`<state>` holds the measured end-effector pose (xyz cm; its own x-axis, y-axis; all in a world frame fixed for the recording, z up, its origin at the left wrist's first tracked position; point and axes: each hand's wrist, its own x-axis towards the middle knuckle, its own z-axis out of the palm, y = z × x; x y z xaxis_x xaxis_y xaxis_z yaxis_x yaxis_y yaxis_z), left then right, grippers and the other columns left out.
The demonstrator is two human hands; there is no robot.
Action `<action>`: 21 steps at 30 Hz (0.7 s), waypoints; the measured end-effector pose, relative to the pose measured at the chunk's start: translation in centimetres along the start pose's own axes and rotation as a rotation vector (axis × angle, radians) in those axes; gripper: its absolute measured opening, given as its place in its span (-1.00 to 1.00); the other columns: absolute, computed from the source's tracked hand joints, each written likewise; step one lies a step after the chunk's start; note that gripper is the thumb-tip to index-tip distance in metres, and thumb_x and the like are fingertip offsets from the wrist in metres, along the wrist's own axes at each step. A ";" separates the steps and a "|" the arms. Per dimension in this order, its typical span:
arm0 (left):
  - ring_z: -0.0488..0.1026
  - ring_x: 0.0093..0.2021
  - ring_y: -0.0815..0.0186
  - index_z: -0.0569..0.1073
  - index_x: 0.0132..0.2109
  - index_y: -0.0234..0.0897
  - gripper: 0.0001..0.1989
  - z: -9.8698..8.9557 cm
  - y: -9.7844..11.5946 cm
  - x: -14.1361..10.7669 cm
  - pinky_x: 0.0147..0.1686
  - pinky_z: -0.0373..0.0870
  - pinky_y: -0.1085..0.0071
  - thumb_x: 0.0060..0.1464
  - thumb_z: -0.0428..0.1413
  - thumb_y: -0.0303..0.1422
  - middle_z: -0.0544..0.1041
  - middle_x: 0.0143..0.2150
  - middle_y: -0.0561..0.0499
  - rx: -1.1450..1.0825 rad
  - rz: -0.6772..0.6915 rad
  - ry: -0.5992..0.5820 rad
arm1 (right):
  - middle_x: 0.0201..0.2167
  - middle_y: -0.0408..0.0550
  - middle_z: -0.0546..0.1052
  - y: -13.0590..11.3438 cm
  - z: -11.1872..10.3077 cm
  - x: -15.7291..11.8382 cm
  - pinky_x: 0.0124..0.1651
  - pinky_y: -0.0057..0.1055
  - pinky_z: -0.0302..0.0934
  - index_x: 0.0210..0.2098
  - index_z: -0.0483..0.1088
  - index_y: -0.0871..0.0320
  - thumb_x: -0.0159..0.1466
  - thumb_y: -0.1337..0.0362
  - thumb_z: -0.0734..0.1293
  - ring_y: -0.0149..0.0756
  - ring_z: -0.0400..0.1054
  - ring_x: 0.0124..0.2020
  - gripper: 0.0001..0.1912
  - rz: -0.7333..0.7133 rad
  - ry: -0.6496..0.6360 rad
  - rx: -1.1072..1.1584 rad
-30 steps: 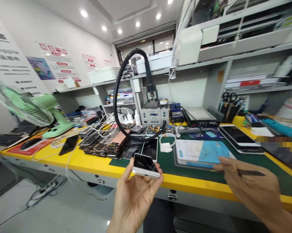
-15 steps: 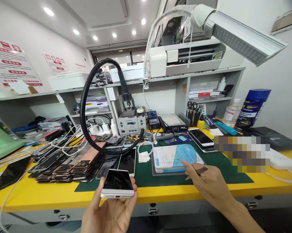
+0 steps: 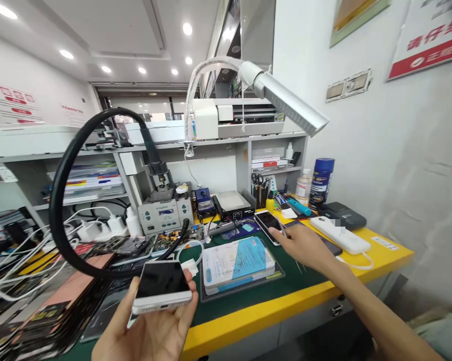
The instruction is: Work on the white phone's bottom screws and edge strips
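A white smartphone with a dark screen rests in my left hand, its bottom edge and charging port facing me. My fingers and thumb grip it by the sides. To the right, my right hand is closed on slim tweezers; a grey end shows above the fingers and two thin prongs stick out below. That hand is over a white phone lying on the green mat; whether it touches the phone I cannot tell. Between the hands lies a white and blue box on a dark grid pad.
A black hose loops from the hot air station on the left. Phone parts are stacked beside white cables. Along the right stand a blue spray can, a black case and a white power strip.
My view has turned to the right. My right hand has moved from near the white and blue box to over the white phone. My left hand still holds its smartphone.
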<state>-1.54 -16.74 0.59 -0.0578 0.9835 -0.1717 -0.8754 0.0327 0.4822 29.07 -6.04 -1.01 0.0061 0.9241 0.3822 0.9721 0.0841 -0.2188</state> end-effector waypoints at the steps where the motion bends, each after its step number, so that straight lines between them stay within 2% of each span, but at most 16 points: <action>1: 0.57 -0.02 0.02 0.38 0.19 -0.34 -0.61 0.9 -0.4 0.7 -0.13 0.59 0.10 0.25 0.04 -0.36 0.58 -0.02 -0.32 -0.007 0.033 -0.043 | -0.68 -0.15 0.37 0.4 0.1 1.0 -0.44 -0.40 0.19 -0.63 0.32 0.17 0.39 -0.07 0.19 -0.35 0.32 -0.58 -0.42 -0.004 -0.059 -0.043; 3: 0.54 0.02 0.01 0.41 0.15 -0.37 -0.64 2.7 -1.1 2.3 -0.13 0.58 0.09 0.27 0.02 -0.34 0.53 0.01 -0.36 -0.035 0.022 -0.117 | -0.52 -0.16 0.47 0.6 0.8 2.4 -0.30 -0.35 0.31 -0.43 0.42 0.22 0.36 -0.02 0.27 -0.38 0.39 -0.47 -0.56 -0.010 -0.158 -0.115; 5: 0.52 0.04 -0.01 0.42 0.10 -0.44 -0.66 4.1 -1.9 4.1 -0.11 0.58 0.09 0.27 0.04 -0.32 0.50 0.02 -0.40 -0.075 -0.044 -0.171 | -0.36 -0.10 0.53 0.3 1.8 2.8 -0.20 -0.28 0.37 -0.28 0.45 0.24 0.36 0.00 0.29 -0.34 0.45 -0.35 -0.62 -0.016 -0.212 -0.164; 7: 0.51 0.05 0.00 0.43 0.04 -0.49 -0.67 5.1 -2.6 5.9 -0.07 0.56 0.09 0.25 0.08 -0.31 0.48 0.00 -0.39 -0.117 -0.101 -0.222 | -0.27 -0.05 0.55 -0.2 2.8 2.6 -0.14 -0.22 0.38 -0.21 0.45 0.24 0.38 0.04 0.28 -0.29 0.47 -0.26 -0.65 -0.029 -0.223 -0.196; 11: 0.48 0.07 0.02 0.39 0.01 -0.50 -0.69 6.5 -3.6 9.1 -0.03 0.55 0.10 0.23 0.11 -0.32 0.46 0.00 -0.36 -0.196 -0.166 -0.271 | -0.25 -0.04 0.55 -0.7 3.9 2.0 -0.09 -0.18 0.37 -0.17 0.45 0.25 0.40 0.08 0.26 -0.27 0.48 -0.23 -0.67 -0.068 -0.203 -0.217; 16: 0.48 0.09 0.01 0.35 0.10 -0.52 -0.62 6.4 -4.4 11.6 -0.05 0.56 0.12 0.24 0.11 -0.31 0.47 0.01 -0.38 -0.231 -0.201 -0.262 | -0.24 -0.02 0.57 -0.5 3.6 2.1 -0.11 -0.19 0.36 -0.17 0.45 0.25 0.44 0.12 0.21 -0.26 0.49 -0.24 -0.68 -0.131 -0.202 -0.208; 19: 0.49 0.09 -0.01 0.37 0.13 -0.48 -0.61 5.7 -4.6 12.3 -0.04 0.54 0.10 0.23 0.11 -0.33 0.50 0.01 -0.39 -0.211 -0.184 -0.235 | -0.29 0.08 0.59 0.2 2.8 1.5 -0.20 -0.21 0.32 -0.28 0.48 0.24 0.41 0.16 0.21 -0.11 0.51 -0.26 -0.68 -0.166 -0.243 -0.194; 21: 0.51 0.06 -0.06 0.40 0.13 -0.47 -0.62 5.1 -4.6 12.5 -0.05 0.53 0.04 0.23 0.10 -0.34 0.52 0.01 -0.42 -0.163 -0.163 -0.242 | -0.33 0.12 0.60 0.8 2.2 0.8 -0.25 -0.25 0.28 -0.35 0.49 0.21 0.33 0.21 0.26 -0.02 0.52 -0.26 -0.76 -0.181 -0.279 -0.174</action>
<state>4.21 -3.65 0.64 0.1877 0.9821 -0.0165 -0.9303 0.1831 0.3177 29.36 -4.41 -2.81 -0.2108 0.9681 0.1357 0.9769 0.2135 -0.0050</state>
